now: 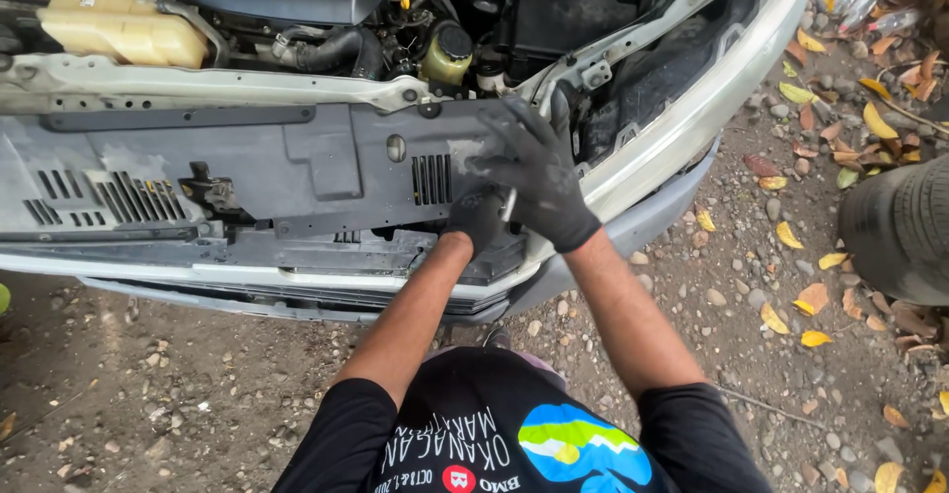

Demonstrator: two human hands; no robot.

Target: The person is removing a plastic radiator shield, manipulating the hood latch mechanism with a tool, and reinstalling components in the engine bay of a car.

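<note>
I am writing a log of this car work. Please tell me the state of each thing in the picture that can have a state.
Hood: not in view, engine bay exposed.
Black radiator cover panel: in place on the car front, dusty.
Coolant tank: cap on.
Yellow fluid reservoir: black cap on.
Left hand: gloved, curled at the panel's front edge.
Right hand: gloved, fingers spread on the panel, a thin metal tool beneath it.
Tire: lying on the gravel.

Gloved hands (both) (474,218) (539,179) press black radiator cover (297,172).

Dusty black plastic radiator cover panel (326,167) lies across car's front.
</note>
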